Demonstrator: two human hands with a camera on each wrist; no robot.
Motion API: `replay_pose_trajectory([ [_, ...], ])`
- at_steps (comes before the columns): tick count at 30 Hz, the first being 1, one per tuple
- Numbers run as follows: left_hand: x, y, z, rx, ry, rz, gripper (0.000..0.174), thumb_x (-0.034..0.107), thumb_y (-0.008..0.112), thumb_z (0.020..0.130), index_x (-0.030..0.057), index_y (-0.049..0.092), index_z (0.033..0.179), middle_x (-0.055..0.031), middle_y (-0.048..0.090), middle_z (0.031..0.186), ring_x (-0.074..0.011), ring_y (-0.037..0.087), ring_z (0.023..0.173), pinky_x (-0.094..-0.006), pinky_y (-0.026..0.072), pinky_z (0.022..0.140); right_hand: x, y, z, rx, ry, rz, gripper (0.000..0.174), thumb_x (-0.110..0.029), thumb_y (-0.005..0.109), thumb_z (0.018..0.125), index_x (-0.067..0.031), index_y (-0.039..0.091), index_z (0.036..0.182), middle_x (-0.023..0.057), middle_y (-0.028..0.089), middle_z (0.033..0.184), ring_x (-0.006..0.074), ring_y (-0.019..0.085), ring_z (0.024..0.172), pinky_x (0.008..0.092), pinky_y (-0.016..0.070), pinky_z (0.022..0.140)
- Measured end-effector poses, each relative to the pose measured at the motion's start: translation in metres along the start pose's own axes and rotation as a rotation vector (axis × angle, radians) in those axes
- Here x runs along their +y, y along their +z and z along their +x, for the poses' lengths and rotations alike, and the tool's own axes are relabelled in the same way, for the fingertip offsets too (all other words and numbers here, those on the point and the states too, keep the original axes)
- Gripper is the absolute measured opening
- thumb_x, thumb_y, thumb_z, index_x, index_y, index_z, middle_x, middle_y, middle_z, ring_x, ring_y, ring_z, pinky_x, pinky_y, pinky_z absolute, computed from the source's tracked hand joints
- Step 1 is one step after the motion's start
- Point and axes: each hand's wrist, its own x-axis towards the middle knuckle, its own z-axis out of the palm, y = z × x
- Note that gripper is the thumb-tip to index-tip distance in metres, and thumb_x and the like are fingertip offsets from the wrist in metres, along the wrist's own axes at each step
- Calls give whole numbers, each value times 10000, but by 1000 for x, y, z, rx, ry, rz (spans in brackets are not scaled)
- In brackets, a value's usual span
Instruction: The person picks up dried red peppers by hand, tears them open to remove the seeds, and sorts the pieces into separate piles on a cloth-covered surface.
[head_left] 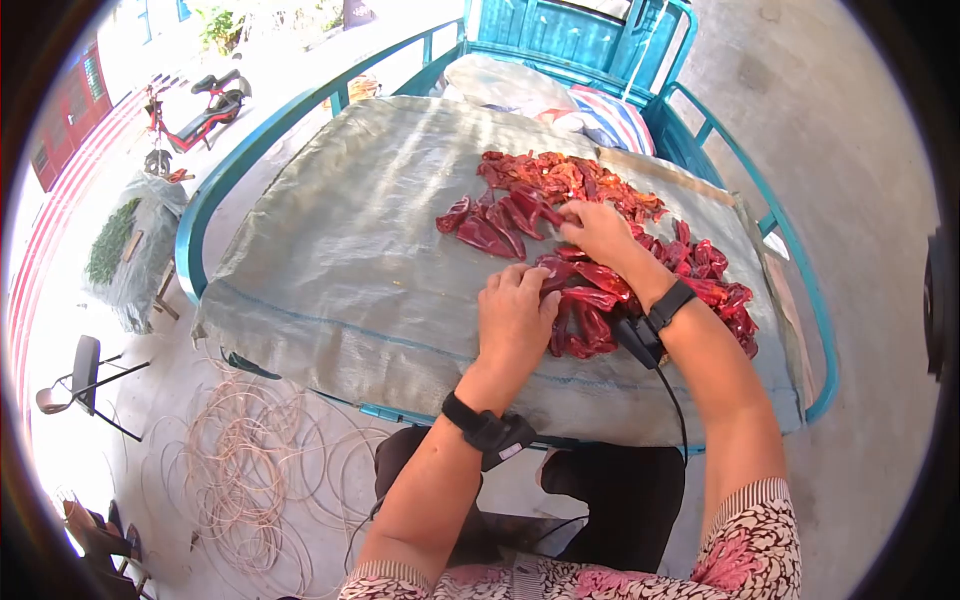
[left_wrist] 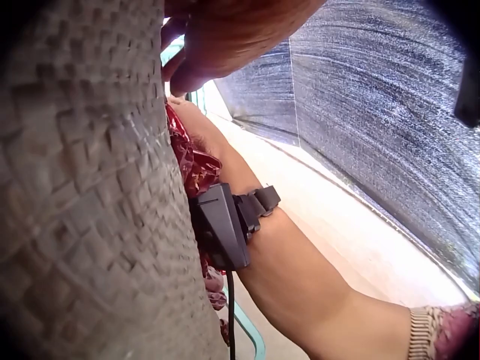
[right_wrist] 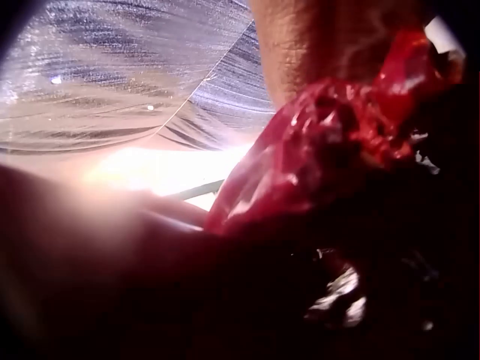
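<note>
Dried red chili peppers lie in groups on a grey-green woven sheet [head_left: 380,270]. My right hand [head_left: 600,235] reaches over the pile, its thumb and fingertips pinching the end of a chili pepper [head_left: 530,208] beside a small group of whole ones. In the right wrist view, a shiny, wrinkled chili pepper [right_wrist: 277,165] shows close up below a finger [right_wrist: 300,45]. My left hand [head_left: 515,315] rests at the left edge of the nearer pile [head_left: 590,325], fingertips against the peppers. The left wrist view shows its bent fingers [left_wrist: 232,37] above the weave.
Flatter, orange-red pepper pieces [head_left: 570,178] spread behind the whole ones. Teal rails [head_left: 260,135] border the cart bed, with sacks [head_left: 510,85] at its far end. A cable [head_left: 678,410] hangs from the right wrist camera. Coiled cord [head_left: 245,470] lies on the ground at left.
</note>
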Motion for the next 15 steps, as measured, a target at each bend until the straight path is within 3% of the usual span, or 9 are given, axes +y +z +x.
replay_pose_trajectory([
  [3,-2,1,1,32,35,-17,300,118,715,860,43,664,1146,-173,654,1145,-387,591,1056,-470,476,931,-7,-14,-7,172,-7,55,285,-238,591,894,-117,690,1132,153,722,971,334,697,950,428,538,839],
  [9,6,-2,10,291,-91,-242,411,71,682,894,16,572,1287,-188,627,1120,-374,569,1008,-452,466,901,-51,-56,-53,189,-173,281,221,-160,584,899,-93,689,1082,124,718,912,293,690,878,410,526,786],
  [11,10,-4,14,299,-80,-348,362,65,677,902,10,598,1251,-174,639,1081,-348,589,979,-425,480,867,-60,-58,-70,148,-265,197,216,-135,577,899,-90,692,1075,119,713,900,298,670,898,410,525,807],
  [12,11,-6,15,300,-73,-401,338,62,674,906,7,611,1233,-167,645,1061,-334,600,965,-411,487,850,-58,-56,-74,63,-349,199,209,-76,609,907,-54,680,1103,113,687,943,234,664,865,358,522,807],
  [14,9,-9,15,198,-47,-443,272,51,673,906,11,645,1173,-146,651,1003,-307,616,910,-390,500,808,-51,-43,-80,117,-509,150,203,-83,628,908,-57,682,1102,122,683,987,237,651,860,353,515,812],
  [15,9,-11,15,150,-34,-462,240,45,672,905,13,662,1143,-136,655,974,-294,624,883,-379,507,786,-53,-45,-84,85,-447,177,199,-117,626,913,-63,679,1097,123,687,999,261,649,894,370,514,828],
])
